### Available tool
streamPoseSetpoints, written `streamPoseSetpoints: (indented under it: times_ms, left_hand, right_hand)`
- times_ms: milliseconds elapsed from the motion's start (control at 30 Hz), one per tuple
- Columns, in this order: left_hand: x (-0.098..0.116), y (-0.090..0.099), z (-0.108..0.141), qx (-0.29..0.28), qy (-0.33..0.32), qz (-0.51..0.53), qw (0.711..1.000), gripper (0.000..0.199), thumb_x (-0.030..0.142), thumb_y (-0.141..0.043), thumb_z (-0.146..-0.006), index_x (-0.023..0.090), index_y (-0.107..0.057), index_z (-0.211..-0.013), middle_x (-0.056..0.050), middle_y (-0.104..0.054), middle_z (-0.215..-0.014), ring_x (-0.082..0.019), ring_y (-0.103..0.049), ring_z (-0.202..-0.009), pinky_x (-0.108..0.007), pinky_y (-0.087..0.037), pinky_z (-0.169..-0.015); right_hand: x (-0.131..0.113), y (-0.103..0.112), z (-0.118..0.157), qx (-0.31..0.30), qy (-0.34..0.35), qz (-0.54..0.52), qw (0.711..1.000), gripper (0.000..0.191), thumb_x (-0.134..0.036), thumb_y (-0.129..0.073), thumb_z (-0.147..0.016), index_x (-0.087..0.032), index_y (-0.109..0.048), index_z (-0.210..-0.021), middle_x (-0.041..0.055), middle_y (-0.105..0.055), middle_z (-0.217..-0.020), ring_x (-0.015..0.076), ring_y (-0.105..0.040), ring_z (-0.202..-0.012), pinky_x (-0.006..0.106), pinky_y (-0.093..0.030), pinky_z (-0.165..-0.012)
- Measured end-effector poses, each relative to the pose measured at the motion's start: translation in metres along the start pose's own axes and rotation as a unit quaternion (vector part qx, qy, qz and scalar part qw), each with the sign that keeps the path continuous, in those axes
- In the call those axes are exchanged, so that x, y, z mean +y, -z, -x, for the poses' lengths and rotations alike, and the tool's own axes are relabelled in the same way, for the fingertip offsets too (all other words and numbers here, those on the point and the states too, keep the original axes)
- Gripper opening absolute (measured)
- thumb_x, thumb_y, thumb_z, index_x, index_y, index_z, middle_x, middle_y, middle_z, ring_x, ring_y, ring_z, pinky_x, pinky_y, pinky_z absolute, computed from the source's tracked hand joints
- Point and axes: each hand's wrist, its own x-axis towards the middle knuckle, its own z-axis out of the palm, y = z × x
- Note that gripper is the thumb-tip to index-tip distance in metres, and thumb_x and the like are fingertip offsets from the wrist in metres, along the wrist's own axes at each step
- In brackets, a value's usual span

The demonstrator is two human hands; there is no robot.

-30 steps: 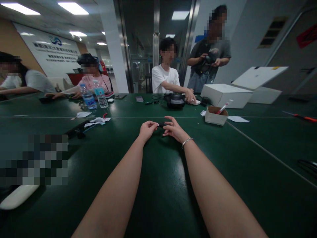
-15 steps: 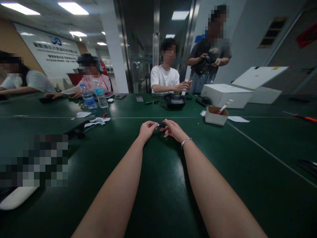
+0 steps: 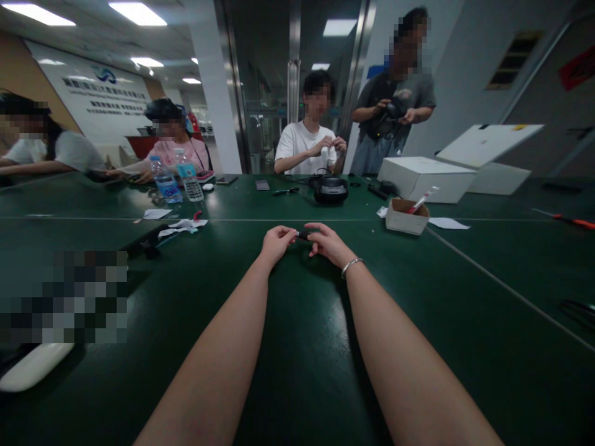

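A small black object [image 3: 304,235] with a silvery left end hangs just over the green table [image 3: 297,322]. My left hand [image 3: 277,243] pinches its silvery end between thumb and fingers. At the black end is my right hand [image 3: 328,243], its thumb and fingers around that end and the lower fingers curled loosely below. A silver bracelet [image 3: 352,266] circles my right wrist. Both forearms reach forward over the table. What exactly the small object is cannot be made out.
Water bottles [image 3: 189,179], paper scraps [image 3: 183,229] and a black bar [image 3: 144,241] lie left. A black headset [image 3: 331,189] stands ahead; an open small box [image 3: 407,217], white boxes [image 3: 425,179] and an orange-handled tool [image 3: 576,222] are right. Several people are around the table.
The fingers of my right hand have shifted slightly on the black object and the index finger is more raised. The person across has brought both hands together around a white item.
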Motion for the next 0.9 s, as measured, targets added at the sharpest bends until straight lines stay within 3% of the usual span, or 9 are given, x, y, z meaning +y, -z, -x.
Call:
streamPoseSetpoints:
  times_ms: [100, 267, 433, 633, 767, 900]
  left_hand:
    - [0.000, 0.001, 0.000, -0.004, 0.002, 0.002, 1.000, 0.019, 0.030, -0.073, -0.071, 0.013, -0.065, -0.078, -0.003, -0.065, -0.068, -0.012, -0.059, -0.063, -0.026, -0.045, -0.063]
    - [-0.002, 0.002, 0.000, -0.007, 0.002, -0.004, 1.000, 0.018, 0.029, -0.072, -0.072, 0.013, -0.066, -0.079, -0.004, -0.066, -0.071, -0.013, -0.060, -0.065, -0.027, -0.046, -0.065]
    - [0.000, 0.000, 0.000, 0.009, 0.007, -0.001, 1.000, 0.023, 0.032, -0.075, -0.069, 0.014, -0.065, -0.076, -0.003, -0.065, -0.068, -0.014, -0.059, -0.064, -0.027, -0.046, -0.064]
    - [0.005, -0.001, 0.003, -0.003, 0.027, -0.036, 0.999, 0.023, 0.035, -0.072, -0.072, 0.014, -0.063, -0.071, -0.003, -0.065, -0.065, -0.012, -0.057, -0.059, -0.024, -0.043, -0.059]
    - [0.000, 0.000, 0.003, -0.041, 0.009, -0.105, 0.994, 0.036, 0.047, -0.060, -0.082, 0.015, -0.061, -0.065, -0.003, -0.062, -0.059, -0.011, -0.054, -0.052, -0.024, -0.041, -0.053]
    - [-0.006, -0.002, 0.000, -0.042, 0.008, -0.144, 0.989, 0.052, 0.059, -0.046, -0.086, 0.015, -0.061, -0.063, -0.004, -0.060, -0.055, -0.012, -0.053, -0.047, -0.025, -0.041, -0.051]
  right_hand:
    - [-0.001, 0.000, 0.001, 0.006, 0.017, -0.023, 1.000, 0.043, -0.006, -0.061, -0.075, -0.024, -0.052, -0.113, -0.0028, -0.064, -0.085, 0.0036, -0.051, -0.039, 0.026, -0.059, -0.051]
    - [-0.001, -0.001, -0.001, 0.023, -0.026, -0.008, 0.999, 0.013, -0.022, -0.053, -0.091, -0.017, -0.055, -0.103, -0.0014, -0.062, -0.066, 0.0049, -0.046, -0.035, 0.025, -0.056, -0.045]
    - [0.001, 0.000, -0.002, 0.022, -0.002, -0.026, 0.999, 0.024, -0.010, -0.059, -0.084, -0.019, -0.055, -0.106, -0.0025, -0.064, -0.077, 0.0040, -0.051, -0.038, 0.026, -0.059, -0.050]
    - [0.002, 0.001, -0.001, 0.004, -0.013, -0.019, 1.000, 0.006, -0.016, -0.055, -0.091, -0.015, -0.058, -0.096, 0.0020, -0.069, -0.068, 0.0045, -0.048, -0.037, 0.024, -0.058, -0.050]
    - [0.002, 0.001, 0.001, -0.005, -0.009, -0.038, 0.999, 0.008, -0.012, -0.054, -0.091, -0.014, -0.060, -0.096, 0.0017, -0.069, -0.066, 0.0053, -0.050, -0.039, 0.024, -0.058, -0.052]
    - [0.003, 0.002, 0.000, -0.009, -0.004, -0.044, 0.999, 0.007, -0.015, -0.058, -0.089, -0.014, -0.061, -0.096, 0.0022, -0.070, -0.067, 0.0053, -0.050, -0.039, 0.024, -0.058, -0.052]
